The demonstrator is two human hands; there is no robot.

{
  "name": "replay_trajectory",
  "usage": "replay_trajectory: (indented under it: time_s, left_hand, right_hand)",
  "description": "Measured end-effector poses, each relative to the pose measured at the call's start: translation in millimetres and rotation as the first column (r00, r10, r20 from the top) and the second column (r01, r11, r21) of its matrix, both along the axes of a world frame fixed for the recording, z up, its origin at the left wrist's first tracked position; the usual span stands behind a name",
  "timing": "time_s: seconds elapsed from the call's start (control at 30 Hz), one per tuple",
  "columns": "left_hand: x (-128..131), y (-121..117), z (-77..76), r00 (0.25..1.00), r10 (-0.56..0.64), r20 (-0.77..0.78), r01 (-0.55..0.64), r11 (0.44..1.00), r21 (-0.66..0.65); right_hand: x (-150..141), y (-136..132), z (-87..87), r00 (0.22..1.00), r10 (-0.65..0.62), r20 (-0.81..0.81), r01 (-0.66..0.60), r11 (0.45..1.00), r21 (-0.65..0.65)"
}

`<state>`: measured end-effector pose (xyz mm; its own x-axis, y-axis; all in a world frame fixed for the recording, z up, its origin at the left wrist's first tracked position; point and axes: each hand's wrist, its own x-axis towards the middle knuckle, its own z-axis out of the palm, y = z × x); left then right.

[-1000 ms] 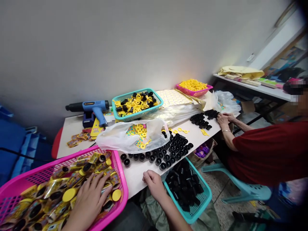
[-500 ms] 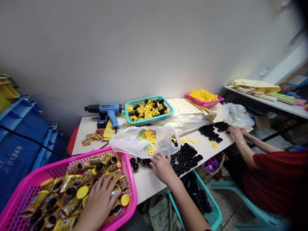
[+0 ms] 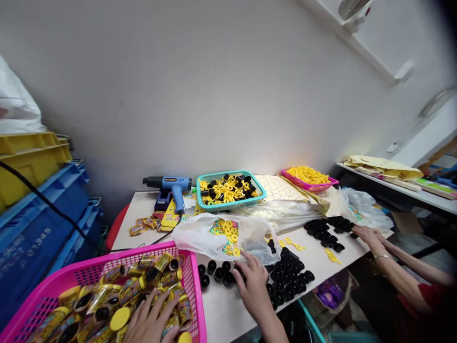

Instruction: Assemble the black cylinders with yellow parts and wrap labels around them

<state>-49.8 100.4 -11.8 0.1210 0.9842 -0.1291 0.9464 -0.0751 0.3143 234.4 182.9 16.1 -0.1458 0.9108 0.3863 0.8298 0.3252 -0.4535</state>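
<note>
My left hand rests with fingers spread on small yellow-labelled bottles with black or yellow ends, piled in a pink basket. My right hand is over the table among round black caps, its fingers apart and partly curled. Its fingertips are close to a thin clear plastic bag holding yellow ring-shaped pieces and tiny coloured beads. More black caps lie in a cluster right of that hand.
Behind the bag are a blue heat gun, a teal basket of yellow and black parts, and a pink basket of yellow pieces. At right, a co-worker's hands touch black parts. Blue crates stand at left.
The view has tilted up, so the table sits lower in the picture. My right hand has shifted slightly among the caps. My left hand stays on the bottles.
</note>
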Motion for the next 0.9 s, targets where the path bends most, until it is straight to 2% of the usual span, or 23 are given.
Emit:
replay_trajectory:
  time_s: [0.07, 0.13, 0.2, 0.27, 0.37, 0.4, 0.47, 0.57, 0.6, 0.67, 0.73, 0.8, 0.83, 0.9]
  left_hand:
    - [1, -1, -1.5, 1.000, -0.006, 0.012, 0.005, 0.999, 0.032]
    - [4, -3, -0.3, 1.000, -0.001, 0.020, 0.000, 0.999, 0.047]
    - [7, -7, 6.5, 1.000, 0.001, 0.027, -0.002, 0.999, 0.041]
    - [5, -14, 18.8, 0.998, -0.026, 0.049, 0.023, 0.998, 0.061]
    - [-15, -29, 38.4, 0.991, -0.082, 0.107, 0.061, 0.981, 0.183]
    - [-26, -35, 43.3, 0.992, -0.048, 0.115, 0.022, 0.976, 0.219]
    - [-53, -50, 49.6, 0.991, 0.102, 0.087, -0.124, 0.943, 0.309]
    - [-92, -73, 51.3, 0.926, 0.378, 0.001, -0.346, 0.847, 0.403]
    - [-101, -80, 50.4, 0.892, 0.451, -0.019, -0.403, 0.815, 0.417]
    - [-113, -90, 47.8, 0.861, 0.509, -0.022, -0.449, 0.779, 0.437]
    - [-112, -95, 45.4, 0.899, 0.438, 0.029, -0.406, 0.803, 0.437]
    - [-101, -94, 44.3, 0.951, 0.284, 0.120, -0.309, 0.876, 0.370]
    - [-93, -92, 44.3, 0.964, 0.205, 0.168, -0.250, 0.917, 0.312]
    - [-78, -84, 45.8, 0.972, 0.076, 0.224, -0.119, 0.976, 0.183]
  right_hand:
    - [-8, -13, -3.3, 0.997, -0.013, -0.078, 0.019, 0.997, 0.071]
    - [-20, -30, -3.2, 0.982, 0.027, -0.188, -0.014, 0.997, 0.070]
    - [-35, -47, -2.8, 0.947, 0.110, -0.301, -0.120, 0.993, -0.016]
    - [-51, -62, -4.9, 0.906, 0.153, -0.395, -0.226, 0.963, -0.145]
    - [-69, -76, -15.0, 0.879, 0.087, -0.468, -0.262, 0.909, -0.324]
    - [-73, -78, -19.6, 0.879, 0.066, -0.472, -0.264, 0.892, -0.366]
    - [-79, -80, -28.5, 0.883, 0.070, -0.464, -0.286, 0.864, -0.413]
    - [-82, -81, -36.4, 0.888, 0.121, -0.444, -0.331, 0.839, -0.433]
    - [-83, -81, -37.0, 0.890, 0.133, -0.437, -0.337, 0.836, -0.432]
    - [-83, -81, -35.1, 0.900, 0.147, -0.411, -0.318, 0.865, -0.387]
    - [-83, -82, -28.6, 0.919, 0.158, -0.360, -0.261, 0.930, -0.259]
    - [-85, -81, -17.7, 0.930, 0.203, -0.306, -0.249, 0.961, -0.117]
    - [-87, -80, -10.8, 0.926, 0.255, -0.277, -0.287, 0.954, -0.082]
    - [-95, -78, 4.3, 0.889, 0.408, -0.208, -0.432, 0.897, -0.089]
